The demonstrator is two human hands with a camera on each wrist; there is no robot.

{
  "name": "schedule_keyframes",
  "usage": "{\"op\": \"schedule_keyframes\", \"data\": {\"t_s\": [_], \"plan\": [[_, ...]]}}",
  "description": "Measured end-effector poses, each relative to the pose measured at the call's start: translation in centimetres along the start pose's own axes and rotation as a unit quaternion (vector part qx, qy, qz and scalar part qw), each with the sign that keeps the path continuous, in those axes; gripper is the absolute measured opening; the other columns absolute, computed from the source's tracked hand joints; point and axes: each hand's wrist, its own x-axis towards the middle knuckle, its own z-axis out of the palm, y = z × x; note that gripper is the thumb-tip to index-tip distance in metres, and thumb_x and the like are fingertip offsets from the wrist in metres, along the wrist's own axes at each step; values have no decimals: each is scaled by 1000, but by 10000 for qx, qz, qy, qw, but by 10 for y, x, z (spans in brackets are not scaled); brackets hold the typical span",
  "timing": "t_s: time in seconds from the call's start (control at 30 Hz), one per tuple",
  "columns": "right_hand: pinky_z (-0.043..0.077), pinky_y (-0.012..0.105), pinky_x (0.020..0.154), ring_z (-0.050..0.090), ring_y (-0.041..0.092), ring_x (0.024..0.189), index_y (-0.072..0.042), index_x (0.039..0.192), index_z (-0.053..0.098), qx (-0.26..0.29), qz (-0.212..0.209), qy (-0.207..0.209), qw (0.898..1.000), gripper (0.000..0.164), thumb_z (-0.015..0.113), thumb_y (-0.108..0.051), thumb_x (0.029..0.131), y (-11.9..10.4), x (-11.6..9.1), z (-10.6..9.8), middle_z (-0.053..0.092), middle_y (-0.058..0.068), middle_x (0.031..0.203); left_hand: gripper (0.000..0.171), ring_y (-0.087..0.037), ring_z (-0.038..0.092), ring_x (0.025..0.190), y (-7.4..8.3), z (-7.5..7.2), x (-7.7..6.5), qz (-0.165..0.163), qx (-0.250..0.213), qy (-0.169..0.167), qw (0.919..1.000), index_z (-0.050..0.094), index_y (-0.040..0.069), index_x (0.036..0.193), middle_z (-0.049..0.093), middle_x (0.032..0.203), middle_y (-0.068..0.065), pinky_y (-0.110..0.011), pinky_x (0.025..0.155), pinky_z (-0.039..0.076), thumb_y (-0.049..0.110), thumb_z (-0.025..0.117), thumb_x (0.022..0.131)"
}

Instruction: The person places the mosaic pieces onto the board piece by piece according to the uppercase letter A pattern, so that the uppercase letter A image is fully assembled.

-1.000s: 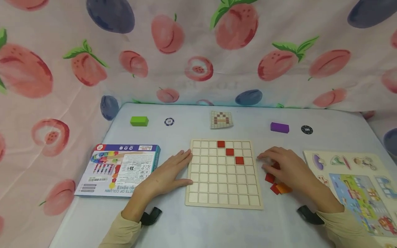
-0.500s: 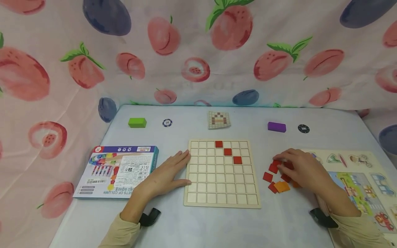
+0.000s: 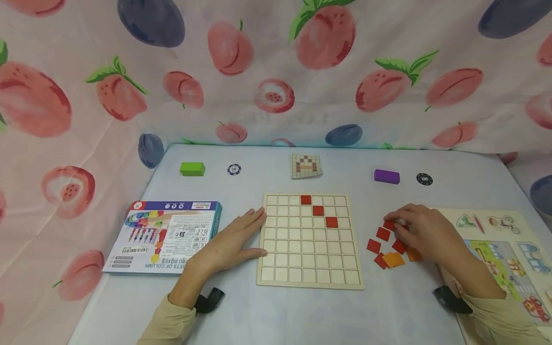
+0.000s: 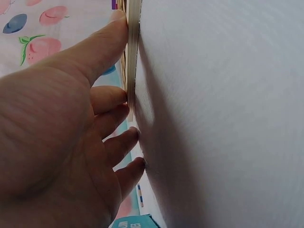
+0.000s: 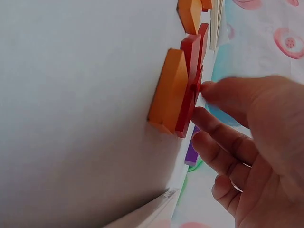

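A square wooden grid board (image 3: 282,274) lies mid-table, with red tiles (image 3: 318,211) in three of its cells in a diagonal line. My left hand (image 3: 230,242) is spread along the board's left side, thumb and fingertips at its edge; the left wrist view shows them against the board's side (image 4: 133,61). My right hand (image 3: 427,235) is over the loose tiles right of the board, thumb and index finger pinching a red tile (image 5: 197,90). Nearby lie several loose red tiles (image 3: 373,246) and orange tiles (image 3: 393,260), one orange tile (image 5: 168,90) standing out closest in the right wrist view.
A small pattern card (image 3: 306,166) lies behind the board. Further back are a green block (image 3: 192,169), a purple block (image 3: 386,176) and two round chips (image 3: 424,179). A printed box (image 3: 164,237) lies at left, a picture puzzle board (image 3: 496,254) at right.
My right hand has moved right, from beside the board's edge to over the loose tiles, uncovering several of them. My left hand has stayed at the board's edge.
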Motion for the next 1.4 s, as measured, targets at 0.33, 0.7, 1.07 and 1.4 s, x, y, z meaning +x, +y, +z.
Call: {"op": "schedule_keyframes", "data": {"t_s": [0.33, 0.7, 1.07, 1.4], "plan": [[55, 61, 90, 67, 32, 97, -13, 121, 78, -103, 24, -112, 9999, 39, 89, -21, 85, -1, 1, 0, 74, 16, 116, 87, -31, 18, 168, 0, 0, 0, 40, 24, 21, 10000, 31, 10, 169, 21, 180, -4, -54, 137, 23, 44, 72, 101], [58, 47, 76, 64, 27, 91, -11, 123, 77, 11, 96, -227, 9997, 41, 88, -20, 84, -1, 5, -1, 73, 15, 112, 87, -31, 18, 168, -1, 0, -2, 12, -15, 20, 10000, 31, 11, 169, 22, 180, -4, -55, 138, 22, 44, 73, 100], [57, 33, 77, 61, 19, 94, -19, 118, 78, 596, -350, -230, 9973, 28, 84, -19, 91, -23, 10, -2, 74, 3, 113, 87, -31, 18, 168, 0, -1, -1, 61, -30, 10, 10000, 31, 10, 169, 23, 180, -5, -54, 138, 22, 44, 73, 100], [62, 37, 82, 65, 13, 96, -22, 112, 79, 801, -1300, 57, 9883, 24, 86, -17, 89, -68, 26, 10, 75, -6, 111, 86, -32, 18, 168, -1, 0, -1, 109, -5, 39, 9999, 31, 10, 168, 22, 180, -5, -55, 137, 22, 45, 71, 101]]}}
